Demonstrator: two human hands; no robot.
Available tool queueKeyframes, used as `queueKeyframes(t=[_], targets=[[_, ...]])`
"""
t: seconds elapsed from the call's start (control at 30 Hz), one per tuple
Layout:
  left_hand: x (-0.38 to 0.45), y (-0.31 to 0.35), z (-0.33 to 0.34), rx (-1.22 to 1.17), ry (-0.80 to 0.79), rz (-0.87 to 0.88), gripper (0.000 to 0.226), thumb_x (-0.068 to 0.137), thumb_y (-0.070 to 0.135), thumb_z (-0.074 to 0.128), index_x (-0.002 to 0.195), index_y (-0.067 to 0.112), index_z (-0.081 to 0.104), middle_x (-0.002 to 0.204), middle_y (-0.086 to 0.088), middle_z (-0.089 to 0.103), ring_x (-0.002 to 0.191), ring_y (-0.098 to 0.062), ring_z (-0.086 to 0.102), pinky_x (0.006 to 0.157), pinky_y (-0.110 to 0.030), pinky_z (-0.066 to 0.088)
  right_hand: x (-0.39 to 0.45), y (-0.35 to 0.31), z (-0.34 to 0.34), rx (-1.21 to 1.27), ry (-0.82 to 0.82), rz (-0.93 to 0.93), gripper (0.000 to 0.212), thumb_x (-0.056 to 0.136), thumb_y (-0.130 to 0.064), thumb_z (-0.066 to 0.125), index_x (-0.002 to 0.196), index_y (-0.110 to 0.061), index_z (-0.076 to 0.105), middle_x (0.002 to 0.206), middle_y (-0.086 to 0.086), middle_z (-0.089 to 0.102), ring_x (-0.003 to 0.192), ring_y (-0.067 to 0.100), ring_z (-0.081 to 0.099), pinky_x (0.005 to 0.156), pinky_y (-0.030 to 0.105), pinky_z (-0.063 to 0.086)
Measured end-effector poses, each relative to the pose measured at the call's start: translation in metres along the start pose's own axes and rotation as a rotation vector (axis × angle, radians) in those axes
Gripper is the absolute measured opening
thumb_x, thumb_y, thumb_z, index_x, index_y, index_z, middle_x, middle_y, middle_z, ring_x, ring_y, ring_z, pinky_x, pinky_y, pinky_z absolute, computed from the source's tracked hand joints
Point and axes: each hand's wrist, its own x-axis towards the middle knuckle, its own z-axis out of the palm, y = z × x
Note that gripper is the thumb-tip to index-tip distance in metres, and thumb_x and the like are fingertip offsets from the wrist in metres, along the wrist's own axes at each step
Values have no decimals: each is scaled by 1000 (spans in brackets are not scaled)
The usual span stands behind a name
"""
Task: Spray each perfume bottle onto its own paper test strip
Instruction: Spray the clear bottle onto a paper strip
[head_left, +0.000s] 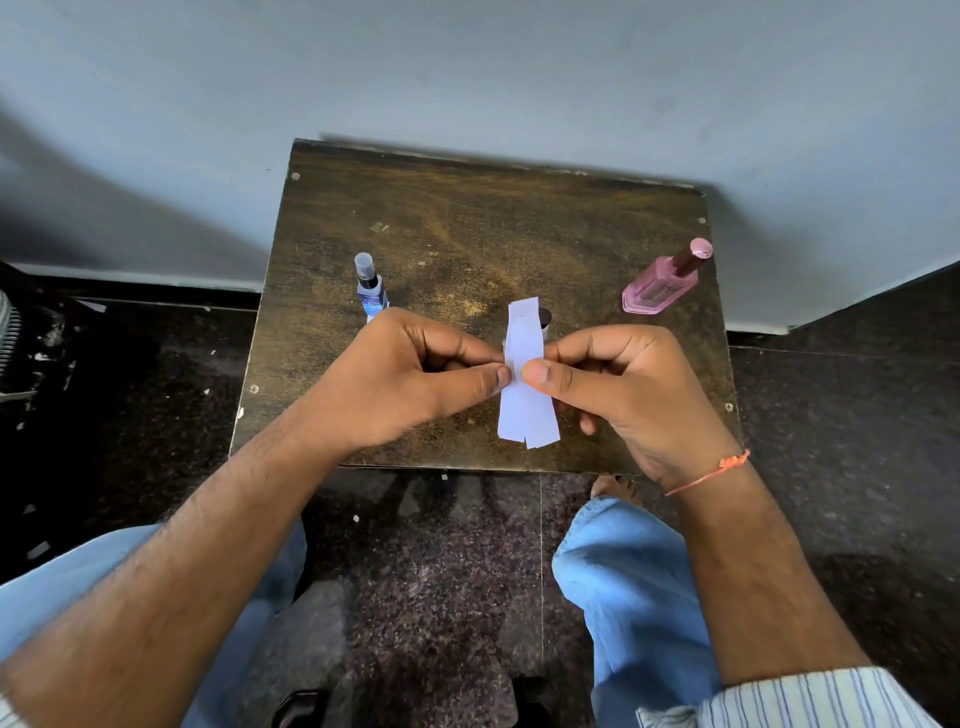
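Both hands hold a small bundle of white paper strips (525, 410) upright over the middle of a small dark wooden table (467, 223). My left hand (415, 384) pinches the bundle's left edge between thumb and fingers. My right hand (618, 384) pinches its right edge. A blue spray bottle (370, 283) with a clear cap stands behind my left hand. A pink perfume bottle (662, 283) with a pink cap stands at the table's right side. A third bottle's dark cap (545, 316) shows just behind the strips; its body is hidden.
The table stands against a pale blue-grey wall (467, 67). Dark speckled floor (857, 441) surrounds it, with paper scraps on the left. My knees in light blue jeans (623, 571) are below the table's front edge, and a bare foot (613, 486) shows beneath it.
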Motion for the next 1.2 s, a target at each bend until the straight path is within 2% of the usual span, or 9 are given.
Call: queueKeyframes(t=[0.17,0.3,0.43,0.53,0.6,0.83,0.93,1.07,1.2], targets=[[1,-3,-1,-19,8,-19,10,87,31,86,96,30,90,67,-20,67,63,-20,43,59,-33,36,0,0,2,2,-37,-18,18,78,-39,90,91,-26,90,72,3,79,55,7,63,42,22,45],[1,-4,-1,-4,18,-22,8,85,30,88,92,33,90,61,-7,59,56,-16,38,54,-25,30,0,0,4,1,-23,-19,24,75,-41,91,93,-26,90,69,19,74,55,12,65,41,25,44],[1,-6,-2,-3,11,-1,13,83,35,91,93,27,90,56,8,59,49,-4,38,49,-16,33,0,0,3,1,-24,-25,23,77,-40,91,94,-25,90,70,18,76,54,13,65,41,24,45],[0,-4,-1,7,18,6,14,81,39,95,91,30,90,55,-2,58,51,-8,36,50,-18,30,0,-1,1,1,-34,-39,21,79,-38,92,94,-24,89,74,16,79,56,13,65,41,24,46],[0,-4,-1,22,19,14,17,80,42,97,90,31,90,58,-17,60,54,-11,36,51,-22,29,-1,-3,1,2,-36,-40,17,79,-37,92,91,-26,88,72,8,79,56,12,67,41,23,46],[-1,-8,-3,84,75,37,35,78,54,94,88,22,86,64,5,72,52,-4,49,51,-18,39,-3,-6,-5,105,-77,33,12,77,-31,91,83,-23,85,72,4,75,57,11,65,43,22,47],[-3,-10,-5,336,151,131,31,85,58,84,87,27,82,68,10,72,54,-5,54,53,-24,44,-4,-8,-6,156,-129,102,16,75,-30,90,90,-25,87,77,3,79,64,17,65,48,23,47],[-4,-6,-5,561,211,335,24,93,49,82,103,27,78,92,19,71,64,2,59,60,-8,38,-4,-8,-4,140,-212,117,21,81,-24,88,101,-26,90,81,-1,80,70,18,66,48,20,47],[-3,-6,-5,600,254,400,29,95,43,82,113,21,83,111,10,71,52,-13,47,50,-31,45,-3,-9,2,148,-205,153,19,86,-11,84,99,-24,89,79,0,80,64,8,69,44,20,48]])
